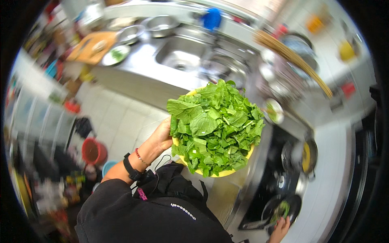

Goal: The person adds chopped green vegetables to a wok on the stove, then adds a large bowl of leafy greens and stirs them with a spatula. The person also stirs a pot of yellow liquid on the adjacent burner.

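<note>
My left hand (162, 133) grips the left side of a yellow basin (226, 173) in front of my body. Chopped leafy greens (217, 127) heap above its rim and hide most of it. At the lower right, my right hand (281, 227) is at the near edge of a dark wok (296, 202) on the stove. Green vegetable pieces (282, 209) lie in that wok, just beyond the fingers. Blur hides whether the right hand holds anything.
A black cooktop (273, 145) also bears a pan with yellow contents (307, 156). Beyond the basin lies a steel sink (182, 50). Left of it are metal bowls (161, 25), a plate of chopped greens (117, 55) and a cutting board (91, 47). A red bucket (94, 151) stands on the floor.
</note>
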`<move>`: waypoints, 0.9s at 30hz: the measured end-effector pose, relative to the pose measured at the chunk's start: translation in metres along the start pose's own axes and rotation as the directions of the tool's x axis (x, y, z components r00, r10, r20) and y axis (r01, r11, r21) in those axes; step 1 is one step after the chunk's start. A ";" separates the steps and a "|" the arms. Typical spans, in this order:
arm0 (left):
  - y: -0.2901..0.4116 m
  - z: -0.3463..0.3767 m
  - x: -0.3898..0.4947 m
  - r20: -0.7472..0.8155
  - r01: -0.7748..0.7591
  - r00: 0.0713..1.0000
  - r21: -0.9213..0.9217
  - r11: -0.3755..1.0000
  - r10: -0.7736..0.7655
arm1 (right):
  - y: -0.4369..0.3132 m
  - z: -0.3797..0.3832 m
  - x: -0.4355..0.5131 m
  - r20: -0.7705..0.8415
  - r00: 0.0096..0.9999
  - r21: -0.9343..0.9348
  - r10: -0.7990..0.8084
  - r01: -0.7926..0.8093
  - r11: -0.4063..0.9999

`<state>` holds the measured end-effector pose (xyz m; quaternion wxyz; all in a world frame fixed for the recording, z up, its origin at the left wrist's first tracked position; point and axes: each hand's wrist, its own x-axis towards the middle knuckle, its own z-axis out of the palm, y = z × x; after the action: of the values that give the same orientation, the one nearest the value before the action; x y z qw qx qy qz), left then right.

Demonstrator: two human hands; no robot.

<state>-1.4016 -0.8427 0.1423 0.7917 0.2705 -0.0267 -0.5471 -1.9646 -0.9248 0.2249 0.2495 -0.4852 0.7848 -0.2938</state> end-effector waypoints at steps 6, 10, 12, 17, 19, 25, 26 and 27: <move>-0.046 -0.057 0.003 -0.214 -0.355 0.920 -0.108 0.928 0.327 | -0.089 0.111 0.144 0.467 0.729 0.210 -0.501 0.459 0.863; -0.078 -0.101 -0.005 -0.371 -0.615 0.747 -0.074 0.785 0.551 | -0.142 0.214 0.207 0.673 0.461 0.268 -0.578 0.577 0.772; -0.036 -0.124 -0.036 -0.368 -0.638 0.738 -0.106 0.763 0.565 | -0.204 0.265 0.194 0.781 0.244 0.341 -0.575 0.606 0.719; 0.057 -0.204 -0.160 -0.615 -0.850 0.386 0.052 0.524 0.688 | -0.328 0.383 0.025 0.840 0.006 0.377 -0.543 0.715 0.590; 0.091 -0.232 -0.204 -0.683 -0.899 0.220 0.136 0.417 0.696 | -0.358 0.439 -0.034 0.833 -0.080 0.413 -0.547 0.748 0.520; 0.058 -0.214 -0.247 -0.641 -0.948 0.001 0.244 0.206 0.768 | -0.395 0.490 -0.073 0.864 -0.307 0.478 -0.399 0.750 0.458; 0.048 -0.207 -0.247 -0.651 -0.946 -0.047 0.272 0.175 0.758 | -0.401 0.491 -0.072 0.862 -0.330 0.488 -0.385 0.744 0.456; 0.041 -0.202 -0.248 -0.700 -0.938 -0.096 0.303 0.171 0.708 | -0.406 0.490 -0.071 0.869 -0.340 0.482 -0.358 0.744 0.463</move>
<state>-1.3973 -0.5333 0.0523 0.9125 0.2608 0.2045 0.2400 -1.3544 -1.1119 0.1733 0.4316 -0.8871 0.0757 0.1451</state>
